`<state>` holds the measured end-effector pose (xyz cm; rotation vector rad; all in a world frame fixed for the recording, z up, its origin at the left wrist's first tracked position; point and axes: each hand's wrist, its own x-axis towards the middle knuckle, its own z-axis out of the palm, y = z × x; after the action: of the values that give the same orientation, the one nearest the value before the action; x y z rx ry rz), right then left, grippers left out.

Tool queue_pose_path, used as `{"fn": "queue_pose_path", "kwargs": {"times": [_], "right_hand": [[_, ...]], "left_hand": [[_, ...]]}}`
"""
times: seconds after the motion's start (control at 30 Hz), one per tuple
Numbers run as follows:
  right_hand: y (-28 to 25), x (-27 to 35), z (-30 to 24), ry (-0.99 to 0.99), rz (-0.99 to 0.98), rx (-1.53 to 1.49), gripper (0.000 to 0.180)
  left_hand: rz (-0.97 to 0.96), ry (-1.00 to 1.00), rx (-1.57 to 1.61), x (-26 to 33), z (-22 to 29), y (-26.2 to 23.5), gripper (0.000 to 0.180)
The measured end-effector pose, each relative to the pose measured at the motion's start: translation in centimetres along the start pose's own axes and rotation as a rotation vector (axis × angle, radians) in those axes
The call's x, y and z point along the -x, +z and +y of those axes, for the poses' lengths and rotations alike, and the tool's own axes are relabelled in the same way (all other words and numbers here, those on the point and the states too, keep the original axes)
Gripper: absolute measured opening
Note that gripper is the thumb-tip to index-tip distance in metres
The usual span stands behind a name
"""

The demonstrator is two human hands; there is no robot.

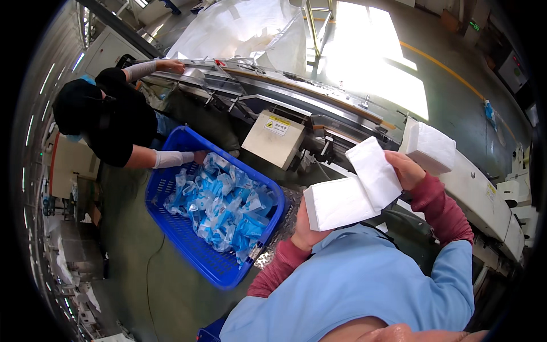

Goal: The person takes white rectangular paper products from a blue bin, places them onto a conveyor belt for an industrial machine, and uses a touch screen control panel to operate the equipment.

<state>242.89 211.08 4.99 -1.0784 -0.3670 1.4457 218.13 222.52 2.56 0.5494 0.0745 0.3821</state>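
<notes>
My left hand grips a white rectangular tissue stack from underneath, held close to my chest. My right hand holds a second white tissue stack, tilted upright so that it overlaps the top right corner of the first. A third white stack lies on the white machine surface just right of my right hand. My red sleeves and light blue top fill the lower part of the view.
A blue plastic crate holding several blue and white packets stands to my left. A co-worker in black reaches one hand into it and one to the conveyor line. Large white bags lie behind.
</notes>
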Motion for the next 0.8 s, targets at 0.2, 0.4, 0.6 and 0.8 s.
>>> {"fn": "queue_pose_path", "kwargs": {"times": [0.2, 0.4, 0.6, 0.8], "right_hand": [[5.4, 3.6, -2.3, -0.646, 0.323, 0.883, 0.026], [9.7, 1.9, 2.0, -1.148, 0.151, 1.785, 0.036], [9.2, 1.7, 3.2, -1.093, 0.129, 1.775, 0.036], [10.1, 2.1, 2.1, -0.927, -0.017, 1.700, 0.061]], "left_hand": [[0.137, -0.093, 0.289, -0.5, 0.4, 0.0, 0.043], [0.243, -0.211, 0.351, -1.6, 0.2, 0.2, 0.063], [0.216, -0.222, 0.409, -2.0, -0.2, 0.0, 0.064], [0.216, -0.220, 0.406, -2.2, 0.3, -0.1, 0.064]]}}
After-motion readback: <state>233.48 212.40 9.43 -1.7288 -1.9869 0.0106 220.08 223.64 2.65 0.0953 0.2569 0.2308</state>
